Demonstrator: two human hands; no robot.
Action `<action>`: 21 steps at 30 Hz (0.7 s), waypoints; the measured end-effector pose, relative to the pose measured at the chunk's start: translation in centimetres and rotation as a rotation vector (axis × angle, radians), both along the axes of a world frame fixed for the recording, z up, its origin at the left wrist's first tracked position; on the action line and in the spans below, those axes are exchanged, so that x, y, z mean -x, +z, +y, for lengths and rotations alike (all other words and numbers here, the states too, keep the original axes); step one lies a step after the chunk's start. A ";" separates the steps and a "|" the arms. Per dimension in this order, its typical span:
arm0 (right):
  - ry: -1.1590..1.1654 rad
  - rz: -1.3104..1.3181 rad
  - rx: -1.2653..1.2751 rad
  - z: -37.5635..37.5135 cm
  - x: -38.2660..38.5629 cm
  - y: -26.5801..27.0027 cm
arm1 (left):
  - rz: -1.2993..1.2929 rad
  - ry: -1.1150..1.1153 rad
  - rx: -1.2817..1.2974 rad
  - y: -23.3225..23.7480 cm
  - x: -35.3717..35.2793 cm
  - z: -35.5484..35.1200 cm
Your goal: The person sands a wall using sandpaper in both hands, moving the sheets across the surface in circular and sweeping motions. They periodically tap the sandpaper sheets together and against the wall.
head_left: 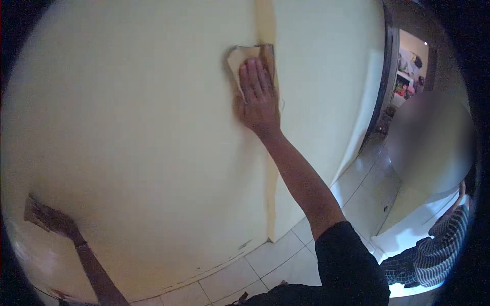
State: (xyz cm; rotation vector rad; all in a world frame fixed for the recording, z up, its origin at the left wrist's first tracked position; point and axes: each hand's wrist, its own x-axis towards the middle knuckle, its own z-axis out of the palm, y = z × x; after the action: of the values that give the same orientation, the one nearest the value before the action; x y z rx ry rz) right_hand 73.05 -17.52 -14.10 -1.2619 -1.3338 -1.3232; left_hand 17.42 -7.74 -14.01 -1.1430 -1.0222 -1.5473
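Fingers extended upward, my right hand (259, 97) presses a folded tan sheet of sandpaper (246, 52) flat against the pale cream wall (153, 127). The sheet lies partly over a vertical tan strip (265, 23) on the wall, and its darker brown edge shows beside the fingertips. At the lower left my left hand (56, 220), with a thin band on the wrist, is against the wall in shadow. Its fingers are around a brown piece (29, 209) that looks like sandpaper; the dimness hides its detail.
Light floor tiles (224, 278) meet the wall's chipped lower edge. On the right, a person in a striped shirt (441, 247) is close by, head blurred out. Behind them a dark-framed doorway (390, 61) opens on a cluttered room.
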 end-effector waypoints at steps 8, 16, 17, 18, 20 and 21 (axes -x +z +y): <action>0.091 0.006 0.058 0.0 -0.7 -0.5 | 0.103 -0.097 -0.061 0.4 -19.3 -0.5; 0.032 -0.058 0.035 1.0 -1.4 -0.8 | 0.444 -0.271 0.247 0.2 -38.2 -6.2; 0.029 -0.069 0.035 1.2 -1.8 -0.8 | 0.427 -0.345 0.318 0.5 -39.5 -6.8; 0.024 -0.079 0.034 1.1 -2.0 -0.9 | 0.407 -0.387 0.295 0.5 -40.0 -6.8; -0.051 -0.118 0.041 0.9 -2.1 -1.0 | 0.365 -0.342 0.309 1.0 -39.4 -7.0; -0.032 -0.124 0.021 1.3 -2.1 -1.1 | 0.405 -0.342 0.283 0.9 -38.7 -6.6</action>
State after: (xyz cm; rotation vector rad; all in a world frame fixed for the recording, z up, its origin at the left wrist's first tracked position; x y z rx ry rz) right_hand 75.15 -16.26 -15.22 -1.2367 -1.4219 -1.4329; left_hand 56.09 -14.29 -13.09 -1.8205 -0.8130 -1.3658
